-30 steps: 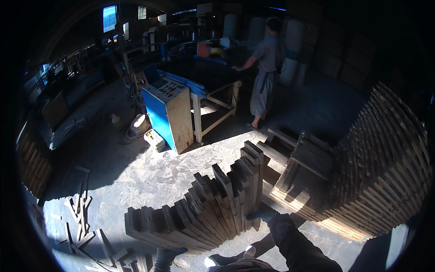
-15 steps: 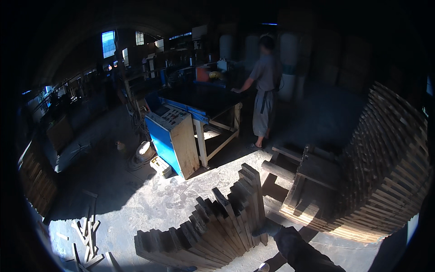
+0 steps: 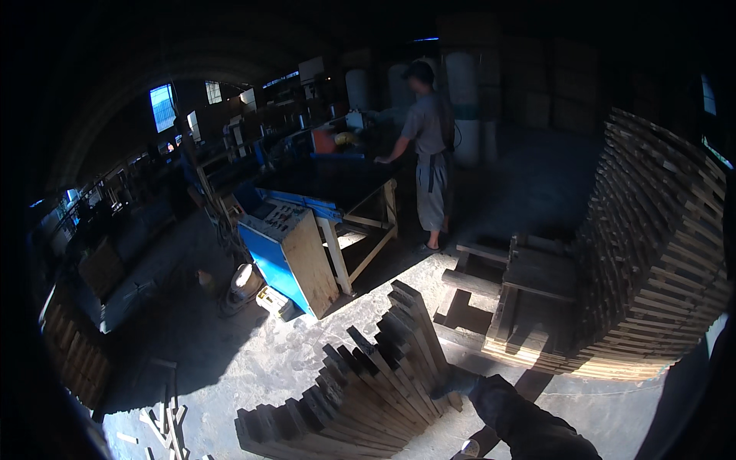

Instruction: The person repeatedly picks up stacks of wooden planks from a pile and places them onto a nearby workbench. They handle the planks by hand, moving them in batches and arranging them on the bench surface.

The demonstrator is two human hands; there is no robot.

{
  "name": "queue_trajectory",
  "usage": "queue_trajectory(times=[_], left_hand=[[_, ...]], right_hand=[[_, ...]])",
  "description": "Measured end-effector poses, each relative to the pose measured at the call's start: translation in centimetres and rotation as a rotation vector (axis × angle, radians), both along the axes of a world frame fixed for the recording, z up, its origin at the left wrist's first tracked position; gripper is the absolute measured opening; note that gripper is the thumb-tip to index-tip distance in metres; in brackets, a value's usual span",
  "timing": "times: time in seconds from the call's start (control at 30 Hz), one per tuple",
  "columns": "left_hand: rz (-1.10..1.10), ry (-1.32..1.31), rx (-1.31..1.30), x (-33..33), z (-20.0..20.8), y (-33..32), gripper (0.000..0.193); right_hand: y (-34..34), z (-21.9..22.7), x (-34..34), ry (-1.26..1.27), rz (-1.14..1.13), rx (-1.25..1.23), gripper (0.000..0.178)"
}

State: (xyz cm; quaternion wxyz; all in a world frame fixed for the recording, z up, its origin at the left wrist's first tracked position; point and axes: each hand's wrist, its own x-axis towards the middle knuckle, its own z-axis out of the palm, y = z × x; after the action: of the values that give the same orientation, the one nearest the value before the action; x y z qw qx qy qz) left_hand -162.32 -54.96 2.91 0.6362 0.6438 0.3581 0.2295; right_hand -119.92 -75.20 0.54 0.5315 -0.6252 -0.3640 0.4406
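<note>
A tight row of upright wooden boards [image 3: 360, 391], with uneven stepped tops, fans across the lower middle. My right hand [image 3: 457, 383], in what looks like a greyish glove below a dark sleeve, is closed on the near edge of the boards at the row's right end. Its fingertips are partly lost in shadow against the wood, and a short end of board shows just below it. My left hand is out of view.
A tall slatted stack of wood [image 3: 652, 261] stands right, beside a low wooden frame [image 3: 471, 284]. Ahead is a blue-sided control console [image 3: 284, 253] by a dark-topped table. A co-worker [image 3: 431, 153] stands there, one hand on it. Loose sticks [image 3: 169, 422] lie lower left.
The view has shifted, so the console and floor sit slightly lower. The right hand stays at the row's right end. A bluish patch at the bottom edge is no longer visible.
</note>
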Motion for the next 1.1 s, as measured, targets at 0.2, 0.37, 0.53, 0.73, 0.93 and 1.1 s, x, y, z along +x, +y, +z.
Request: queue_trajectory(times=[0.2, 0.37, 0.53, 0.73, 0.93, 1.1], left_hand=[[0.002, 0.021, -0.057, 0.3, -0.5, 0.4, 0.025], [-0.021, 0.022, -0.074, 1.4, -1.3, 0.6, 0.025], [-0.055, 0.003, -0.082, 2.3, -1.7, 0.9, 0.025], [-0.051, -0.005, -0.085, 1.8, -2.0, 1.0, 0.025], [-0.039, -0.014, -0.098, 1.5, -2.7, 0.8, 0.025], [-0.014, -0.010, -0.103, 0.6, -3.1, 0.8, 0.026]], right_hand=[[1.0, 3.7, -1.4, 0.147, 0.024, 0.045, 0.088], [1.2, 5.2, -2.4, 0.152, 0.007, 0.126, 0.090], [0.5, 5.5, -2.5, 0.129, -0.034, 0.215, 0.091], [0.4, 4.7, -3.1, 0.120, -0.040, 0.194, 0.092], [0.5, 5.0, -2.9, 0.179, 0.016, 0.112, 0.091], [0.9, 3.4, -2.8, 0.166, 0.003, 0.047, 0.088]])
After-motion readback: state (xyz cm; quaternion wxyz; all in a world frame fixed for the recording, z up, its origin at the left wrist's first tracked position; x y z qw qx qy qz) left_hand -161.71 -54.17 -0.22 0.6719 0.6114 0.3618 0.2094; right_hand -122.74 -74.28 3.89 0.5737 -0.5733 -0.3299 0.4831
